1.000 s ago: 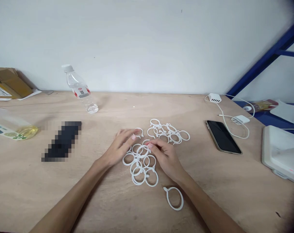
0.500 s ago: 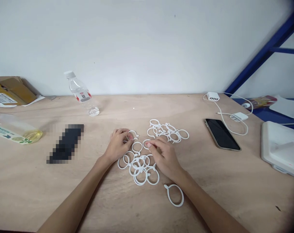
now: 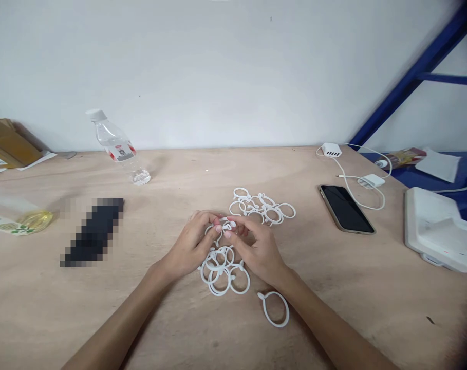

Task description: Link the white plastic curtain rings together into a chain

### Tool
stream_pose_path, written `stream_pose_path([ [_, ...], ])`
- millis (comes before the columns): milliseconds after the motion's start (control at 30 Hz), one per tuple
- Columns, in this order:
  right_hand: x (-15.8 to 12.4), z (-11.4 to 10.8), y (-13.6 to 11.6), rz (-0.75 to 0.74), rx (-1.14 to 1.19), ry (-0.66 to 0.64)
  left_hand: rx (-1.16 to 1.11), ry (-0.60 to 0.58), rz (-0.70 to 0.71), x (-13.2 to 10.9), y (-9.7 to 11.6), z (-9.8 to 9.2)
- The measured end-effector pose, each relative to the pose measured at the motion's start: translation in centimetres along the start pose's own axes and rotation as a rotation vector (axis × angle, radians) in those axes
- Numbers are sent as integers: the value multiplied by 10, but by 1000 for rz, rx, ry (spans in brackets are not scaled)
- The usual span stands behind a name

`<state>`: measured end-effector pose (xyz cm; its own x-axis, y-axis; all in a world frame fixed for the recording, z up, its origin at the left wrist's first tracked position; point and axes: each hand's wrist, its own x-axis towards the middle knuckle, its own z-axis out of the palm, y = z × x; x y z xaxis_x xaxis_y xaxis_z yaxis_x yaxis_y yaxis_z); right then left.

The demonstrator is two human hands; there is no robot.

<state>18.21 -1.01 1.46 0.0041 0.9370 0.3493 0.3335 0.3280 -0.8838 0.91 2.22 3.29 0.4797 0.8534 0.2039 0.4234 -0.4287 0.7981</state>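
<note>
While 2 hands (image 3: 192, 247) hold rings (image 3: 226, 226) (white), 1 lone ring (image 3: 287, 312) lies apart.

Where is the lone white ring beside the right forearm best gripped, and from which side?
Probably best pinched by the small tab, coming from the left: the lone ring lies apart from the pile on the table, with the tab jutting out at its upper left, while the right forearm crowds the opposite side.

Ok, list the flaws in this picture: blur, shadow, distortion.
All in the head view: the right edge darkens and blurs; a dark thing at left is pixelated; the bottle leans, perhaps lens distortion; a soft shadow edges the left forearm; the rings look reasonably sharp.
</note>
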Motion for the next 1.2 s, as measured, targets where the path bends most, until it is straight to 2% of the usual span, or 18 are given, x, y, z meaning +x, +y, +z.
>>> stream_pose_path([
  [67,-1,0,-1,-3,57,-11,-27,3,-79,-2,2,2],
  [300,0,-1,-5,218,305,-87,-257,113,-208,-3,-1,9],
  [467,2,0,-6,322,471,-126,-413,56,-296,-1,-2,12],
  [567,4,-2,-7,371,462,-106,-335,59,-269,-2,2,10],
  [700,6,-4,-9,424,478,-5,-139,18,-138,-3,9,6],
  [767,7,-5,-8,437,487,15,-111,-8,-106,-2,12,5],
  [1000,7,-4,-3,437,630,-8,-367,-80,-184,0,9,6],
  [1200,6,-4,-5,421,492,-17,-377,-105,-167,-2,6,6],
])
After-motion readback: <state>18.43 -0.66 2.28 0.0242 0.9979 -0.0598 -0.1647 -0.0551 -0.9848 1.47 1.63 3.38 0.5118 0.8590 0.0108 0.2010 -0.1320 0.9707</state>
